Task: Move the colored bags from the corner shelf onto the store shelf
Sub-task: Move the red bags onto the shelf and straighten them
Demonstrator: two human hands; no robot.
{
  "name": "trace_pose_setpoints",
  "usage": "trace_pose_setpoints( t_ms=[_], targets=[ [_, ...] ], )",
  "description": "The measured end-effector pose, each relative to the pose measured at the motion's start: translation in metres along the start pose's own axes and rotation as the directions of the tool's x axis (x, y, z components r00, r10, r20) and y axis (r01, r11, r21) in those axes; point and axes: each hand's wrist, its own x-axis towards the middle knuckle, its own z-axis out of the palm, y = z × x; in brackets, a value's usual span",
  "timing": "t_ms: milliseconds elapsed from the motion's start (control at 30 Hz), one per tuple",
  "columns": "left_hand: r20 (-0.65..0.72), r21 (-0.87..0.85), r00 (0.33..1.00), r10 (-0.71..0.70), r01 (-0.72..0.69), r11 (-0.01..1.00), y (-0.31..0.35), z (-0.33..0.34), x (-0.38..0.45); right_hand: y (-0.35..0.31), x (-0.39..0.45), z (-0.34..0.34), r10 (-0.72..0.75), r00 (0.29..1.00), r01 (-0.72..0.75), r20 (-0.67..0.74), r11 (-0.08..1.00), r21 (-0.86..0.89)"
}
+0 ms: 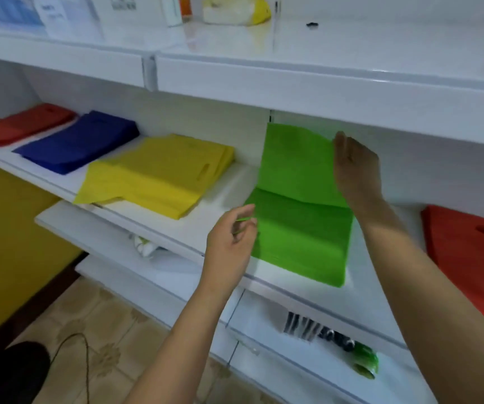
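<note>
A stack of green bags [302,237] lies on the white middle shelf [176,228], its far half bent upward against the back wall. My right hand [354,167] presses flat against the raised right edge of the green bags. My left hand [232,243] is at the stack's near left edge, with fingers loosely curled and touching a thin green edge. Further left on the same shelf lie a yellow stack [159,173], a blue stack [80,144] and a red stack [22,123]. An orange-red stack [474,252] lies at the right.
The upper shelf [322,80] overhangs the bags and carries boxes and a yellow-white bag [235,10]. Lower shelves hold a green roll [363,360] and small items. A tiled floor, a dark cable [83,354] and a yellow panel [7,243] are at the left.
</note>
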Motion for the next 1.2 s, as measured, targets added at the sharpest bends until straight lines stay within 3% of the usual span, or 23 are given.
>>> trace_pose_setpoints(
  t_ms=[167,233,367,500,733,900,1200],
  targets=[
    [-0.121,-0.045,0.993,-0.008,0.003,0.999,-0.024,-0.091,0.043,-0.069,0.038,0.056,-0.008,0.992,0.063,0.129,0.901,-0.429],
    [-0.141,-0.054,0.990,-0.017,0.010,0.999,-0.032,-0.128,0.062,-0.103,0.042,0.089,-0.040,0.990,0.101,0.139,0.877,-0.469],
    [-0.160,-0.051,0.986,-0.044,0.037,0.998,-0.044,-0.203,0.092,-0.189,0.031,0.159,-0.102,0.958,0.184,0.268,0.936,-0.299],
    [-0.213,-0.011,0.976,-0.048,0.047,0.999,-0.059,-0.280,0.109,-0.267,0.016,0.227,-0.156,0.939,0.190,0.306,0.978,-0.084],
    [-0.364,0.004,0.921,-0.136,0.148,0.989,-0.110,-0.404,0.126,-0.394,-0.011,0.354,-0.234,0.846,0.258,0.479,0.966,0.016],
    [-0.413,0.092,0.900,-0.138,0.192,0.977,-0.144,-0.497,0.150,-0.477,-0.033,0.463,-0.392,0.785,0.349,0.479,0.920,0.180],
    [-0.424,0.310,0.895,-0.138,0.286,0.907,-0.199,-0.697,0.246,-0.632,-0.061,0.655,-0.403,0.700,0.270,0.590,0.914,0.304]
  ],
)
